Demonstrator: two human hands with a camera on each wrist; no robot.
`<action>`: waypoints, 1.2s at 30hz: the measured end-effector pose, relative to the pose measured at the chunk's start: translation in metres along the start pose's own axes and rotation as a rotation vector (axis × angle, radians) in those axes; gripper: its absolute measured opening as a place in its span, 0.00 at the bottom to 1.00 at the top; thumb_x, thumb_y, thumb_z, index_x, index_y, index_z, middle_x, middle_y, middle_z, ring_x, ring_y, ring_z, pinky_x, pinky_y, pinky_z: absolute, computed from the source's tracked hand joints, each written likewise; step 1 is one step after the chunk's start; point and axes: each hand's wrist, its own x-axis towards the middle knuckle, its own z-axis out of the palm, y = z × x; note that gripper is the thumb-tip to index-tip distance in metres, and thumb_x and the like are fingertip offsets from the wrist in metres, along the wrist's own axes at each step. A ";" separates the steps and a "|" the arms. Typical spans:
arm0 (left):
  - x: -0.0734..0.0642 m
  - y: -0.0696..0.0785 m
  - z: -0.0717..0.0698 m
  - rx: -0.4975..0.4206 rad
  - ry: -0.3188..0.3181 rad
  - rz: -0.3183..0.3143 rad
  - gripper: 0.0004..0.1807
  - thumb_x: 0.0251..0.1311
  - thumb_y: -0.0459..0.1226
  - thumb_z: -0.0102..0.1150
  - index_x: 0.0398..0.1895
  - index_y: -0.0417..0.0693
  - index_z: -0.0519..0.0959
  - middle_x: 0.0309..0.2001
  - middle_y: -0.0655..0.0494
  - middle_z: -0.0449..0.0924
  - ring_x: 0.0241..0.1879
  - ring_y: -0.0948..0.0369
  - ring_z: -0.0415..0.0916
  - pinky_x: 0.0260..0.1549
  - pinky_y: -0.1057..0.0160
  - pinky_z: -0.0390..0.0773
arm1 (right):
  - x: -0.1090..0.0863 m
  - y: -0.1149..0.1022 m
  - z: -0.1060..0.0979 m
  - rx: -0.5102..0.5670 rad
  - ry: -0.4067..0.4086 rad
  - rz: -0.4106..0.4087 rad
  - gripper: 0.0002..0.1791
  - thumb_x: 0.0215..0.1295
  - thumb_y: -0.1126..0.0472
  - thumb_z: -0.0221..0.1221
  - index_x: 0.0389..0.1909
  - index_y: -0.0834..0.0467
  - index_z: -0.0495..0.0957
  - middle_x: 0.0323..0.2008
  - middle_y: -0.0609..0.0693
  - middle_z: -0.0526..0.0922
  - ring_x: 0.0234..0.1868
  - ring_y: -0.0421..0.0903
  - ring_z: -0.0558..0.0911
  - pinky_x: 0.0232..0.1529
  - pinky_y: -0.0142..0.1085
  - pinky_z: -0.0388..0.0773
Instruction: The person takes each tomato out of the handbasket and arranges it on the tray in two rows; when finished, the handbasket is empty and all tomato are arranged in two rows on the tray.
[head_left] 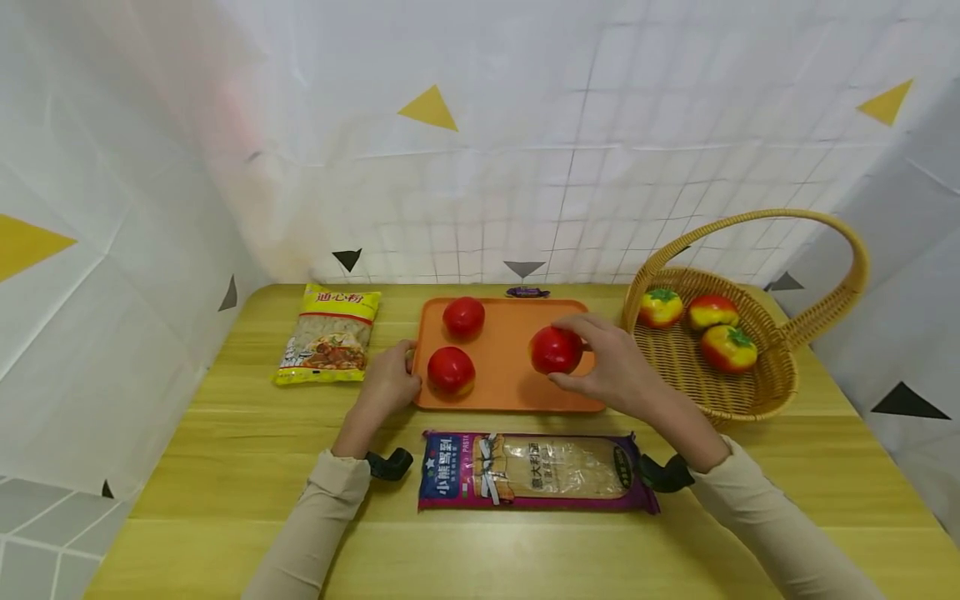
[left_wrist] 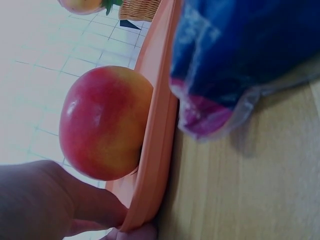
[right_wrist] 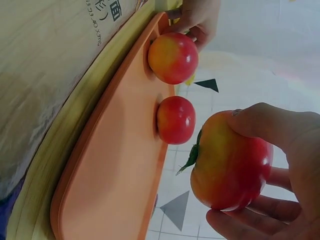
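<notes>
My right hand point(head_left: 618, 367) grips a red persimmon point(head_left: 555, 350) with thumb and fingers round its sides. In the right wrist view its yellow underside and green leafy calyx point(right_wrist: 192, 156) face the orange tray point(right_wrist: 107, 175), with a gap between. Two more persimmons, a front one point(head_left: 451, 372) and a back one point(head_left: 463, 317), sit in the tray's left part, calyxes hidden beneath. My left hand point(head_left: 390, 377) pinches the tray's left rim, thumb and fingertips on either side of the edge in the left wrist view.
At right stands a wicker basket point(head_left: 776, 392) with a tall handle, holding three persimmons point(head_left: 727, 348). A pasta pack point(head_left: 536, 471) lies in front of the tray, a yellow macaroni bag point(head_left: 330, 335) to its left. Behind the tray is a small purple-wrapped piece point(head_left: 528, 292).
</notes>
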 end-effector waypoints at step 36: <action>-0.001 -0.001 -0.002 -0.016 -0.004 0.025 0.33 0.58 0.30 0.60 0.70 0.40 0.68 0.40 0.46 0.76 0.35 0.51 0.73 0.31 0.60 0.75 | 0.021 -0.002 0.030 -0.071 -0.138 0.020 0.36 0.49 0.53 0.76 0.60 0.59 0.76 0.56 0.56 0.78 0.51 0.52 0.80 0.48 0.46 0.79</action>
